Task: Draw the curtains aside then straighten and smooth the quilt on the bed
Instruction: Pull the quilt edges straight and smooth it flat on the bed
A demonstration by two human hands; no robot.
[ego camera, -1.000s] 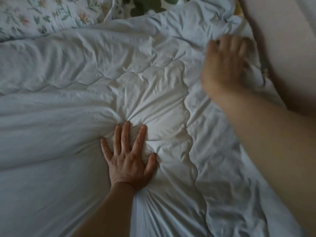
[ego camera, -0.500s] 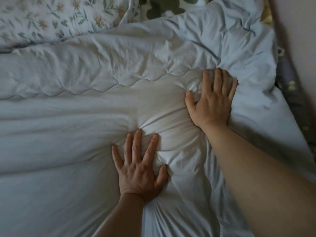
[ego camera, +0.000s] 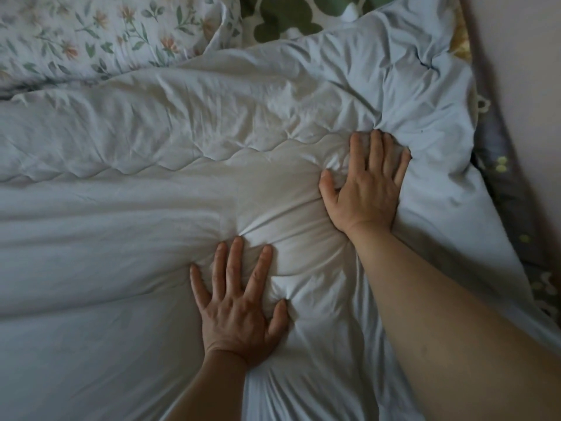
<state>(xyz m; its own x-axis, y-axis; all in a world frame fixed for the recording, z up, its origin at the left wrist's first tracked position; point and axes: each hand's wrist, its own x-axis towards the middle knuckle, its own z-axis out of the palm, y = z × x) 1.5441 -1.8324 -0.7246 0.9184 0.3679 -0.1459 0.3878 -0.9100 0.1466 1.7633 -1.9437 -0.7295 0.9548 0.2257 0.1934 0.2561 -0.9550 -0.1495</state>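
Quilt (ego camera: 121, 238), pale blue-white and stitched in wavy lines, covers the bed and fills nearly the whole view, lying under both of the person's hands. At the quilt's far edge, upper left, a pillow (ego camera: 91, 41) printed with flowers and leaves meets the quilt. Further right along that edge, a cloth with large green blotches (ego camera: 285, 16) shows. The left hand (ego camera: 239, 311) rests palm down on the quilt's near middle, with fingers straight and spread and the thumb out to the right. The fabric puckers into creases that fan from its fingertips and thumb. The right hand (ego camera: 367, 192) lies palm down further away and to the right, fingers straight and close together, thumb held apart to the left. A puffed panel of quilt swells between the two hands. Past the right hand, the quilt's far right corner is rumpled in deep folds. Along the quilt's right edge a dark sheet (ego camera: 516, 208) with small pale flowers is exposed, and a plain wall (ego camera: 531, 56) borders it.
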